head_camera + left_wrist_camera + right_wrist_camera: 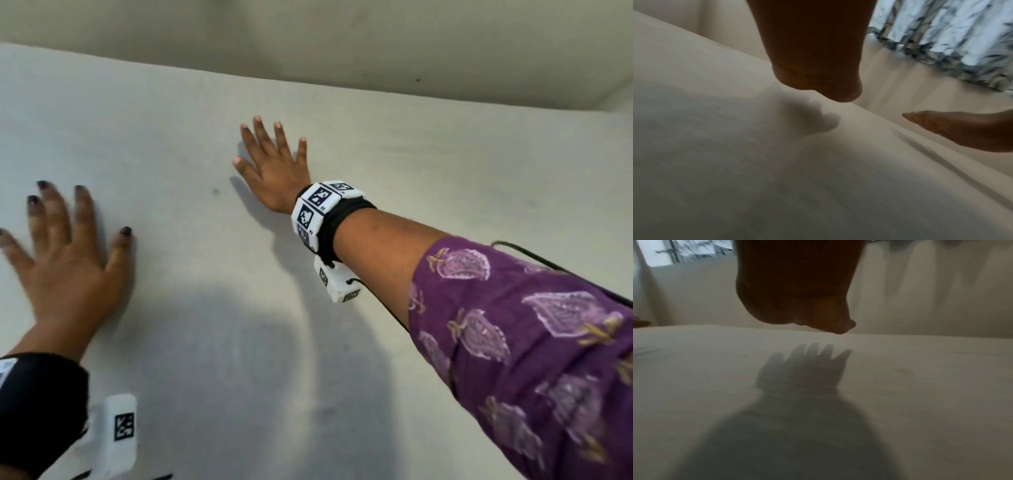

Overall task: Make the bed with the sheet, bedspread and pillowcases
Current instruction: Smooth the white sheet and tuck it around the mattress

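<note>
Both our hands are spread flat, palms down, over the white sheet (pixel 191 308) that covers the bed. Our left hand (pixel 68 263) is low on the left, its fingers (pixel 51 212) wide apart and straight, blurred in the head view; our right hand (pixel 270 171) reaches farther across, near the far edge, fingers (pixel 262 137) fanned wide and holding nothing. From the wrist views we see each palm just above the cloth with its shadow beneath, so we cannot tell whether the palms press on the sheet or hover just over it. The sheet lies smooth and taut across the whole bed, with a faint crease near the far edge in the left wrist view. Our right arm wears a purple patterned sleeve (pixel 513 342), and both wrists carry black bands with white marker blocks. Beyond the bed hangs a curtain (pixel 941 35) with a blue and grey pattern.
</note>
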